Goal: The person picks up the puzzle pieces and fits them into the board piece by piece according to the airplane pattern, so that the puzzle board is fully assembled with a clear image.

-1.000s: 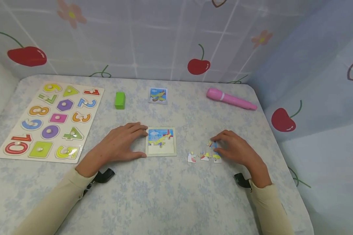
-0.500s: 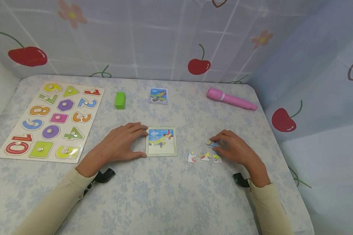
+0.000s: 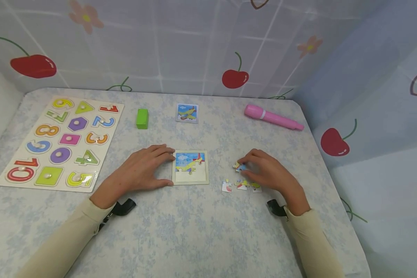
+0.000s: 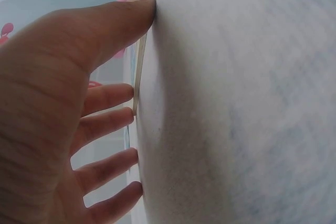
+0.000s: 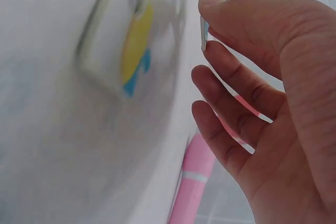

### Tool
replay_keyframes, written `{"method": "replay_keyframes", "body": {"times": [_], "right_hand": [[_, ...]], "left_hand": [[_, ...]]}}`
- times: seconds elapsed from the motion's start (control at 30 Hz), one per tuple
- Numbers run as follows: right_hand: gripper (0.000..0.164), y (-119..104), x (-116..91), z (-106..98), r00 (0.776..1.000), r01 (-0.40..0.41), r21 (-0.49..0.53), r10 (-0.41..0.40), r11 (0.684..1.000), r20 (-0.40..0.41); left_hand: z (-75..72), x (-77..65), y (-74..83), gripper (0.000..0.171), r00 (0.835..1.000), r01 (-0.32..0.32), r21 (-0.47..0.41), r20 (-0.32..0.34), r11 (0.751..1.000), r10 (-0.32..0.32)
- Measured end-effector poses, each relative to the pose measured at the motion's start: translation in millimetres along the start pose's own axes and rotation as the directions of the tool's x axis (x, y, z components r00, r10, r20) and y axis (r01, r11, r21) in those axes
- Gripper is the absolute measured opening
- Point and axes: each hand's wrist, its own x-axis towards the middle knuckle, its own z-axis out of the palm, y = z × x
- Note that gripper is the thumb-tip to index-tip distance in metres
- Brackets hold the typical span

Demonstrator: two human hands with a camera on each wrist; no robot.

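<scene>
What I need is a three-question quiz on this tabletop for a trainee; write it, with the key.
1. What does the right-hand grip hold?
2. True or false: in the head view, the green rectangular block lies left of the square blue airplane-picture card.
3. The cream square puzzle board is: A) complete, B) partly filled, C) without any pieces.

Key: 1. A small, flat, blue-and-yellow jigsaw piece. 2. True. 3. B.

A: Between left hand [image 3: 137,170] and right hand [image 3: 272,175]?
B: Tray [image 3: 191,179], touching left hand. Three loose pieces [image 3: 242,188] on tabletop [image 3: 194,231], just nearside of right fingertips. Held piece [image 3: 240,168] in right hand.
A: Beyond?
B: Block [image 3: 142,119] beyond left hand, card [image 3: 187,113] behind tray, stick [image 3: 278,119] beyond right hand. Number board [image 3: 68,166] left of left hand.
</scene>
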Motion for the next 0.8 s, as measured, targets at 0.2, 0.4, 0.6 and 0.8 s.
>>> {"method": "replay_keyframes", "body": {"times": [0.2,0.4,0.6,0.8], "right_hand": [[0.03,-12.7,13.3,1.1,1.0,0.015,0.004,-0.015,1.0,0.006],[0.031,-23.9,27.5,3.0,0.998,0.055,-0.026,-0.054,0.998,0.024],[0.032,-33.1,40.7,6.1,0.993,0.118,-0.049,-0.116,0.992,0.033],[0.032,-44.2,54.4,9.0,0.986,0.165,-0.059,-0.163,0.984,0.042]], "left_hand": [[0.2,0.3,-0.3,0.075,1.0,0.002,0.003,0.002,1.0,-0.002],[0.0,0.4,-0.4,0.074,1.0,0.0,0.001,0.003,1.0,0.0],[-0.1,0.3,0.3,0.074,1.0,0.005,-0.004,0.005,1.0,-0.005],[0.3,-0.4,-0.4,0.073,1.0,-0.002,0.009,-0.006,1.0,0.002]]}}
